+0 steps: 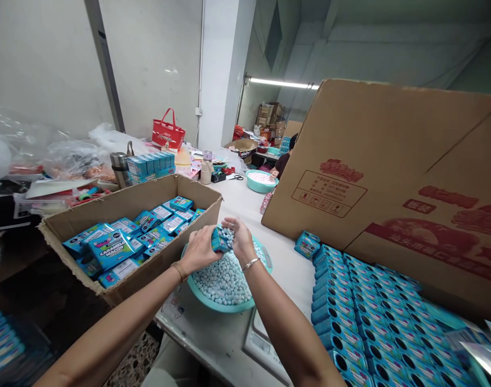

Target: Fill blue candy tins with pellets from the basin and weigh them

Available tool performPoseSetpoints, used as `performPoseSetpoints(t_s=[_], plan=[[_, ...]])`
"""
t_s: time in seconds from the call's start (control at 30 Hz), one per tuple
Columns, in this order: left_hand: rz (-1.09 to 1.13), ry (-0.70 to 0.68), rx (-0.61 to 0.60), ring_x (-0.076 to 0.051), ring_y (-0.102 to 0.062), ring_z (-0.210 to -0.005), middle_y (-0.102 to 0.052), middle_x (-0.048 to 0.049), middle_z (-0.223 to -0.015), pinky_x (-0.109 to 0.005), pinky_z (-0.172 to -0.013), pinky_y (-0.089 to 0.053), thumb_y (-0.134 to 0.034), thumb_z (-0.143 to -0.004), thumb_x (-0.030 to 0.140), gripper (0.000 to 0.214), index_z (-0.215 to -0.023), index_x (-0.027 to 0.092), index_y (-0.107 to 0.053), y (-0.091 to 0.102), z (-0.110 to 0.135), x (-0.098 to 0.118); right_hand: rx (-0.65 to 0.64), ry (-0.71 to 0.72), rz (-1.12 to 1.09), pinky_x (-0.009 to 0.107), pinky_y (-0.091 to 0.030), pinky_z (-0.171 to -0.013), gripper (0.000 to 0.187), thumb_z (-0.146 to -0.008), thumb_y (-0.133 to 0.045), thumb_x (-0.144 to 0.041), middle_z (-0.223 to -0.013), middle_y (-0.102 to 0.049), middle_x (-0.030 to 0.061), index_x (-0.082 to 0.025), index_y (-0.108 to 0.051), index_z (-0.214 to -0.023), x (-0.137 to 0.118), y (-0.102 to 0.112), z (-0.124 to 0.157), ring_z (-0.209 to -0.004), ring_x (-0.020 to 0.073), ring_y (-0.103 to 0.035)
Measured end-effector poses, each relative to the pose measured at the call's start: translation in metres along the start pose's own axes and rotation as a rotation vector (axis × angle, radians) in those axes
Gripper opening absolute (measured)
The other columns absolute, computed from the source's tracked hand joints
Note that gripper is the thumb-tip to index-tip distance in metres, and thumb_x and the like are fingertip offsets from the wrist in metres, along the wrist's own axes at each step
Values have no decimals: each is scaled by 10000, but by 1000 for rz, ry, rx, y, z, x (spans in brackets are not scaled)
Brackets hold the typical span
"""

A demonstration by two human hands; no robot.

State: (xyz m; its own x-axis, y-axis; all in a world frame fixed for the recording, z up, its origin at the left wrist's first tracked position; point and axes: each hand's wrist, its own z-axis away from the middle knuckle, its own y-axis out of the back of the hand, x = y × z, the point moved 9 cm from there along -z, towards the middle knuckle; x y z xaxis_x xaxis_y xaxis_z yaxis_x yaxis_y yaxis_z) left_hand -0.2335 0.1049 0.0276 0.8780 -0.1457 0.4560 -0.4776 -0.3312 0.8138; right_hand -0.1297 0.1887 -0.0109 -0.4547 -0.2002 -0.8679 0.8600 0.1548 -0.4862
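My left hand [199,250] grips a small blue candy box [219,239], tilted sideways over a turquoise basin [222,308]. Cupped against the box's end, my right hand [242,239] holds a handful of pale blue candies [228,236]. More of these small rounded candies [225,279] heap up in the basin below both hands. To the left, a cardboard carton [128,208] contains many blue printed boxes [111,248], lying in a jumble. Rows of blue boxes [366,306] with dark round openings stand on the table at the right.
A large printed cardboard box [386,172] rises behind the rows. A white scale [263,344] sits partly under my right forearm. Farther back are scissors [236,177], a steel flask [119,167], a red bag [168,131], and another person [283,161] beside a turquoise basin [261,185].
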Motion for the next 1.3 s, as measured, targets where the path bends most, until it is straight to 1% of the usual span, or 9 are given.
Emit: performPoseSetpoints(t_s=[0.37, 0.63, 0.7, 0.77, 0.87, 0.93, 1.1, 1.2, 1.3], plan=[[38, -29, 2, -285, -525, -1120, -534, -71, -1172, -389, -896, -432, -695, -675, 368, 663, -1250, 247, -390, -2, 3, 1, 30, 26, 26, 332, -457, -899, 326, -806, -547, -460, -906, -738, 57, -197, -712, -904, -2, 3, 14, -963, 215, -639], [78, -76, -28, -282, -510, -1157, -513, -79, -1207, -397, -940, -422, -693, -687, 387, 703, -1293, 246, -367, -6, 9, 4, -166, 47, 91, 351, -394, -1002, 485, -842, -488, -610, -1138, -693, 51, -213, -715, -1003, -12, -14, 29, -1171, 229, -558], [76, -76, -52, -282, -510, -1156, -516, -80, -1212, -397, -952, -418, -696, -680, 400, 713, -1295, 240, -372, -1, 9, 2, -148, 106, 213, 363, -399, -996, 568, -870, -389, -647, -1189, -673, 57, -213, -695, -1071, -20, 3, 30, -1153, 230, -570], [8, -67, -108, -286, -517, -1146, -527, -82, -1207, -399, -955, -416, -687, -679, 422, 689, -1275, 236, -397, 3, 7, -1, -53, 193, 451, 374, -393, -1001, 587, -905, -310, -620, -1232, -651, 68, -214, -666, -1133, -28, 32, 28, -1149, 230, -571], [-207, -62, -282, -322, -534, -1124, -559, -105, -1169, -425, -922, -426, -688, -648, 434, 619, -1187, 219, -471, -3, 0, -4, 57, 257, 751, 420, -297, -1076, 468, -852, -513, -525, -1263, -622, 118, -183, -663, -1135, -26, 75, 25, -1232, 279, -498], [-302, -67, -388, -355, -561, -1071, -593, -124, -1108, -450, -883, -437, -736, -565, 387, 584, -1080, 203, -532, -14, -7, -4, 74, 231, 800, 445, -202, -1121, 470, -750, -674, -427, -1280, -601, 155, -157, -666, -1134, -11, 93, 20, -1297, 320, -424], [-342, -89, -486, -376, -590, -1014, -632, -139, -1055, -466, -867, -437, -785, -427, 256, 562, -949, 195, -586, -54, -21, 3, 117, 149, 782, 448, -164, -1137, 481, -758, -644, -406, -1343, -551, 157, -168, -641, -1176, 33, 99, 3, -1339, 308, -384], [-311, -94, -463, -376, -590, -1022, -631, -147, -1064, -448, -860, -445, -785, -448, 294, 573, -974, 191, -583, -69, -24, 7, 155, 110, 650, 405, -268, -1102, 419, -759, -610, -434, -1269, -617, 120, -178, -672, -1084, 50, 94, -7, -1261, 273, -478], [-244, -96, -395, -367, -588, -1045, -628, -143, -1084, -432, -880, -448, -765, -490, 305, 587, -1029, 188, -566, -68, -23, 10, 199, 82, 442, 356, -435, -963, 350, -752, -582, -447, -1085, -707, 85, -169, -696, -933, 54, 94, -11, -1084, 245, -606]])
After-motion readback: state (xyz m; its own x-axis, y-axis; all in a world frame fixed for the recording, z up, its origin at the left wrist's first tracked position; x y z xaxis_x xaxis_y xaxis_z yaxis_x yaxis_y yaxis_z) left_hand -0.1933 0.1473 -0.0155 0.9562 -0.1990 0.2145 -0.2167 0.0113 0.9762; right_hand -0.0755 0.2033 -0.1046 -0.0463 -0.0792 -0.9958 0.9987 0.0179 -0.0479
